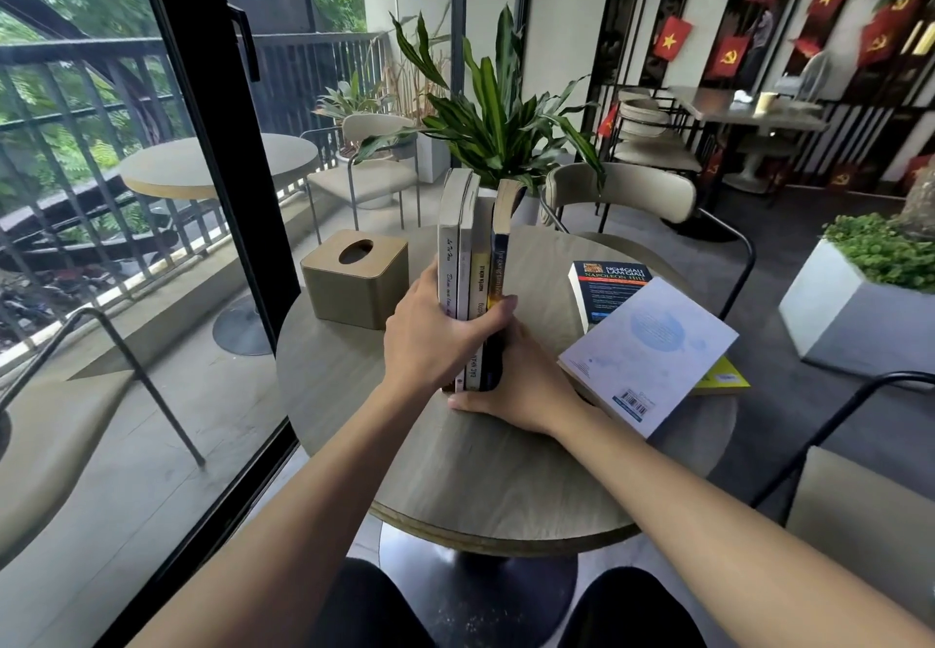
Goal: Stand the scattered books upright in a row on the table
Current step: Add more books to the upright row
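Several books [473,262] stand upright side by side in the middle of the round grey table [354,394], spines facing me. My left hand [435,338] wraps around their lower part from the left, thumb across the spines. My right hand [526,384] lies flat on the table, pressed against the row's right side at its base. To the right a pale blue-white book [652,349] lies flat on top of a yellow book [728,376] and partly over a dark blue book [602,283].
A tan tissue box [354,278] sits on the table left of the row. A potted plant [501,126] and a beige chair [622,192] stand behind the table. A glass door frame [202,141] runs along the left; a white planter [860,313] is at right.
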{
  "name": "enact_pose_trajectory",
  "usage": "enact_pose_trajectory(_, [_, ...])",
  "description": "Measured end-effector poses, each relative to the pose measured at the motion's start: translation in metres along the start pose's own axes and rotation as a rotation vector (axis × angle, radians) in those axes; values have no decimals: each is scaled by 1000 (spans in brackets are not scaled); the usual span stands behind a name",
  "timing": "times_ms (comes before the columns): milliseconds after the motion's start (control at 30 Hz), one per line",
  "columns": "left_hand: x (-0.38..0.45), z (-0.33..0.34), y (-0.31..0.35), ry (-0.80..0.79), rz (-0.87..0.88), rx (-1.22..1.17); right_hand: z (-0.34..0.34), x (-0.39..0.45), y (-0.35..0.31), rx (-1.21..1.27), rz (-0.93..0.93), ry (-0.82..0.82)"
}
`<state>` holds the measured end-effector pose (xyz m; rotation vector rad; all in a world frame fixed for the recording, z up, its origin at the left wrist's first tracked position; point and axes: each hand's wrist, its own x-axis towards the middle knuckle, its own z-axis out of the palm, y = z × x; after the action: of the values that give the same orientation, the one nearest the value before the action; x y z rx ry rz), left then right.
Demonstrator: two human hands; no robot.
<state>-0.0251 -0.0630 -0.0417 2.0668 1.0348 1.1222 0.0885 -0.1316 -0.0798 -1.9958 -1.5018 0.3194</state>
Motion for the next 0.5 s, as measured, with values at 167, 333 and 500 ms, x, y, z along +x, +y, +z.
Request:
enact_pose_trajectory(167, [-2, -2, 1, -15, 6, 11, -15, -21, -2, -49, 0, -10])
enact_pose_trajectory(333, [-3, -1, 1, -42, 1, 21, -42, -47, 0, -244, -44, 56])
enact_pose_trajectory(500, [-4, -4, 3, -63, -10, 21, -53, -59, 16, -357, -123, 318])
